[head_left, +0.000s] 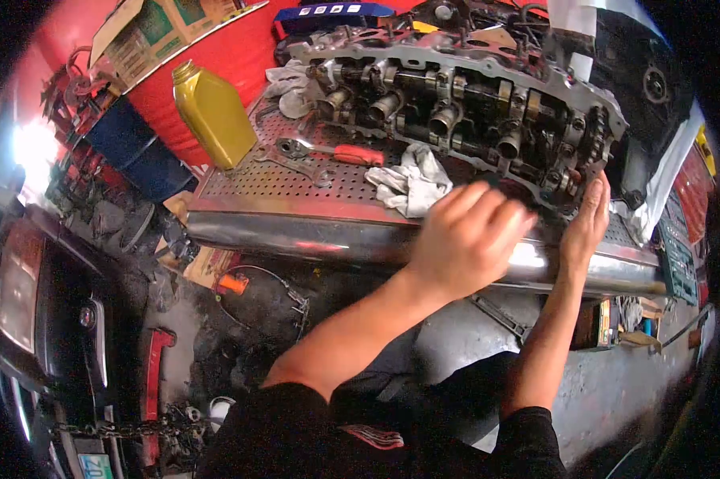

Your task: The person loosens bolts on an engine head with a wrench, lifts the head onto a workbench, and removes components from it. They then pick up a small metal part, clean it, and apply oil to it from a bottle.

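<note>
A metal cylinder head (412, 108) with camshafts and a chain at its right end rests on a perforated metal bench (248, 180). My left hand (468, 239) is raised in front of it over the bench's front edge, fingers curled and blurred; what it holds, if anything, cannot be made out. My right hand (587, 223) is at the right end of the cylinder head, its fingers pointing up beside the chain end and close together; anything in them is hidden. A crumpled white rag (412, 182) lies left of my left hand.
A ratchet with a red handle (360, 154) and a wrench (296, 165) lie on the bench's left part, near a yellow-gold bottle (212, 116). A green socket tray (677, 259) is at the right. A dark car (57, 319) stands at the lower left.
</note>
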`<act>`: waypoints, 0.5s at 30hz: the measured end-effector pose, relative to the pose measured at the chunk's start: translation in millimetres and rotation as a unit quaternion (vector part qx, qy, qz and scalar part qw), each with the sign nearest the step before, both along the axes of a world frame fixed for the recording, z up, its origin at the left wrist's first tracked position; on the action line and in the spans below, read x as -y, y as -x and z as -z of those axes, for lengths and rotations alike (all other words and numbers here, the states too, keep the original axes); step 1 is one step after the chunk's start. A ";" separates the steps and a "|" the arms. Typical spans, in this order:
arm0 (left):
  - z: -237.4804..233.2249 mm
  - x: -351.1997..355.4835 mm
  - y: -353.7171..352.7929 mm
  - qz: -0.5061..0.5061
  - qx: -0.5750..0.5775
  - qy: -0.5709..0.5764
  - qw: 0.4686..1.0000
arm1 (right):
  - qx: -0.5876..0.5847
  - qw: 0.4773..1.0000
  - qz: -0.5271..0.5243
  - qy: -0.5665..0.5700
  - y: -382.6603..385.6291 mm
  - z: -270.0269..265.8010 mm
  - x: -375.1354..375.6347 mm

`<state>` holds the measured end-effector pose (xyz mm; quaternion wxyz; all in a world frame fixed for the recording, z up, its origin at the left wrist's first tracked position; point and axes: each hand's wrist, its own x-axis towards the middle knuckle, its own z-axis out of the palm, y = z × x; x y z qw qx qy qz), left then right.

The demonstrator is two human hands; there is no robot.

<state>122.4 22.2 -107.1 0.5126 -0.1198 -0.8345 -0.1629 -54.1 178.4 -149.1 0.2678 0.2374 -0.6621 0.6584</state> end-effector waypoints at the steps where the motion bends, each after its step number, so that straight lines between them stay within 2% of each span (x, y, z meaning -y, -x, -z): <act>1: 14.9 10.4 -13.3 -0.016 0.002 -0.017 1.000 | 0.000 0.999 0.032 -0.022 5.0 3.7 -4.0; 4: 40.4 36.3 -60.2 -0.072 0.018 -0.042 0.996 | -0.026 0.996 0.080 0.000 -6.7 -6.1 -1.9; 5: 41.1 43.3 -75.6 -0.083 0.025 -0.045 0.995 | -0.027 0.997 0.065 0.044 -3.4 -1.8 -3.7; 8: 43.6 62.3 -116.9 -0.113 0.040 -0.056 0.991 | -0.048 0.981 0.182 0.051 -21.4 0.3 3.6; 9: 45.2 67.8 -126.6 -0.113 0.024 -0.064 0.991 | -0.091 0.970 0.222 0.031 -46.3 -1.0 12.2; 10: 48.8 74.4 -134.5 -0.116 0.007 -0.071 0.991 | -0.149 0.967 0.200 0.048 -66.4 9.3 25.9; 11: 55.7 80.7 -141.8 -0.128 0.020 -0.083 0.988 | -0.241 0.955 0.168 -0.034 -87.6 15.6 38.6; 12: 58.7 85.8 -144.5 -0.133 0.033 -0.079 0.987 | -0.268 0.953 0.072 -0.119 -122.1 3.0 58.1; 13: 61.5 90.2 -148.4 -0.138 0.050 -0.075 0.986 | -0.275 0.928 -0.003 -0.252 -142.7 -14.8 76.9; 14: 63.3 93.4 -154.4 -0.143 0.069 -0.068 0.985 | -0.265 0.913 -0.011 -0.309 -157.3 -28.3 99.2; 15: 61.7 94.1 -160.8 -0.144 0.094 -0.072 0.982 | -0.200 0.919 -0.053 -0.337 -157.1 -32.1 116.3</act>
